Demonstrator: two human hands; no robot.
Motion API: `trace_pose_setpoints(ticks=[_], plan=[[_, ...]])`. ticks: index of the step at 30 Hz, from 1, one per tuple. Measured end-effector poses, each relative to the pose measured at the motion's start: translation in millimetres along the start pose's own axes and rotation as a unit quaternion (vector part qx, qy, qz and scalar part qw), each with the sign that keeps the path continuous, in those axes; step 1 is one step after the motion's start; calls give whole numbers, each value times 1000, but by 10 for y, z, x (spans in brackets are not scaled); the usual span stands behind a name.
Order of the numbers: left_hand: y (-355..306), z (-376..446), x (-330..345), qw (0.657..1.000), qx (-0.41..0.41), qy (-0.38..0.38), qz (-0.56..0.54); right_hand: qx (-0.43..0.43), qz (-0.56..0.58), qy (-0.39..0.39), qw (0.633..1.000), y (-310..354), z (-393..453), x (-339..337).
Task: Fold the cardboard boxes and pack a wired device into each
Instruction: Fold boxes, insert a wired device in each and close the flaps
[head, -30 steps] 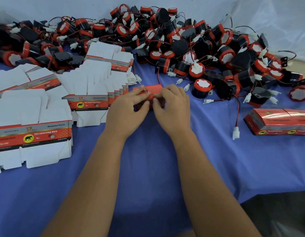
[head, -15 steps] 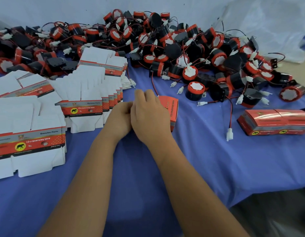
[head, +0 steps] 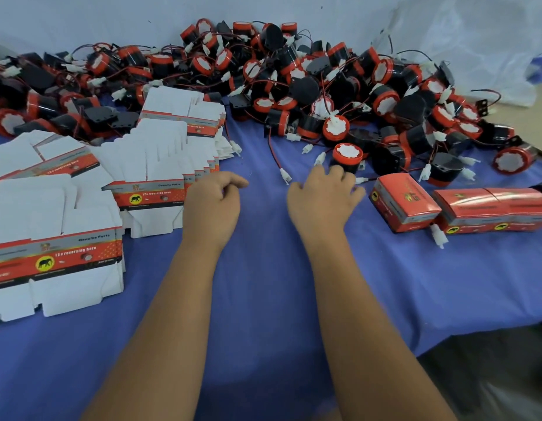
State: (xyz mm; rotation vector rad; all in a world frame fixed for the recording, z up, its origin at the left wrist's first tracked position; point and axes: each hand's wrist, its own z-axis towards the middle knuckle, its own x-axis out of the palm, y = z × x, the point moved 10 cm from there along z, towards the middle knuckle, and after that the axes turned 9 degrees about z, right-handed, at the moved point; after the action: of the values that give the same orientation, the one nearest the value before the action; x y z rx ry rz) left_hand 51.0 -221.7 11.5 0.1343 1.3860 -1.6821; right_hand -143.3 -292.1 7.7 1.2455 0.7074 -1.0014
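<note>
My right hand (head: 324, 197) lies with spread fingers, its fingertips at the base of a black-and-red wired device (head: 347, 155) at the near edge of the big device pile (head: 309, 86). Just right of that hand a closed red box (head: 403, 202) lies on the blue cloth, set against a row of closed red boxes (head: 491, 208). My left hand (head: 212, 205) hovers with loosely curled fingers and holds nothing, right beside a stack of flat unfolded boxes (head: 154, 192).
More flat box stacks (head: 55, 259) (head: 184, 113) cover the left side of the blue-clothed table (head: 263, 284). Loose white plug connectors (head: 285, 176) (head: 438, 237) lie on the cloth. The table's front edge drops off at the lower right. A pale wall stands behind the pile.
Both hands held the closed red box together; it now lies released at the right by the finished row. My right hand moved to a device, and my left hand came away holding nothing.
</note>
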Motion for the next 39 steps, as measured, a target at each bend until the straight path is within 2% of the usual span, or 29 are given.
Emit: trace_pose_setpoints(ticks=[2, 3, 5, 6, 8, 10, 13, 16, 17, 19, 20, 22, 26, 32, 35, 39], plan=[[-13, -25, -265, 990, 10, -112, 80, -102, 21, -14, 994, 390, -63, 10], [18, -25, -319, 980, -4, -135, 149, -151, 36, -2, 988, 586, -111, 48], [165, 9, -270, 959, -66, -94, 259, -212, 76, 56, 973, 867, -206, 212], [223, 23, -219, 957, -86, -64, 268, -217, 101, 91, 967, 931, -241, 304], [219, 31, -154, 977, -77, -49, 195, -205, 149, 136, 958, 941, -275, 454], [106, 16, -147, 992, -34, -63, 103, -208, 160, 137, 955, 913, -297, 528], [37, 2, -151, 997, -6, -79, 0, -204, 208, 140, 946, 891, -314, 538], [123, 17, -178, 988, -39, -90, -115, -179, 285, 142, 931, 854, -283, 501], [149, 21, -186, 984, -49, -94, -146, -148, 335, 148, 919, 804, -260, 499], [161, 23, -208, 975, -55, -107, -185, -71, 453, 170, 872, 694, -236, 533], [150, 17, -222, 973, -50, -117, -194, -43, 503, 169, 846, 650, -223, 536], [139, 2, -286, 974, -40, -146, -167, -15, 551, 130, 825, 549, -166, 476], [230, 46, -321, 983, -51, -161, -74, 30, 566, 78, 820, 356, -57, 411], [405, 19, -292, 971, -128, -150, -134, 55, 596, 82, 797, 297, -29, 461], [547, -5, -378, 946, -165, -192, -202, 55, 599, 60, 797, 266, -30, 423], [521, -56, -563, 940, -145, -265, -158, 13, 582, 73, 810, 389, -82, 394]])
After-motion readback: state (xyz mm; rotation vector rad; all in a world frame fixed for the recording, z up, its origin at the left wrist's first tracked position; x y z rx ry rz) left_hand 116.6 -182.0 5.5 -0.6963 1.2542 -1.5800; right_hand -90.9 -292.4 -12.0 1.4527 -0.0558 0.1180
